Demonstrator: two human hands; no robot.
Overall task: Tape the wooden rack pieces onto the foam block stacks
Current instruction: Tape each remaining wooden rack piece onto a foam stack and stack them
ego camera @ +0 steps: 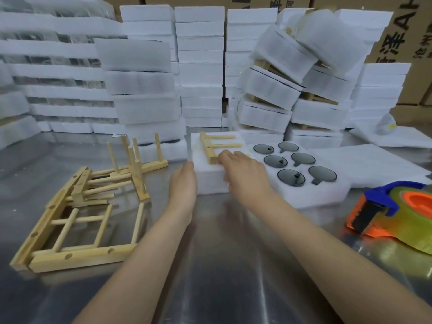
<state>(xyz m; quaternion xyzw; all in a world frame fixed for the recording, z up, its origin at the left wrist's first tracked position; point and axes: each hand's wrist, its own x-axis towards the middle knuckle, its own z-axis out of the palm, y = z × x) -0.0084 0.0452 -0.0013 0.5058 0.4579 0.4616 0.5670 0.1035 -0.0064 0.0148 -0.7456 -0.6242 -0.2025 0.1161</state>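
On the steel table point(222, 265) a foam block point(210, 178) stands in the middle, and one rack piece point(209, 146) lies flat on top of it. The left hand point(183, 183) is flat, its fingers straight against the left side of the block. The right hand point(243, 174) rests on the block with its fingers over the near end of the rack piece; it is blurred, so I cannot tell if they grip. More rack pieces point(81, 206) lie in a pile at the left. A tape dispenser point(392, 211) sits at the right, apart from both hands.
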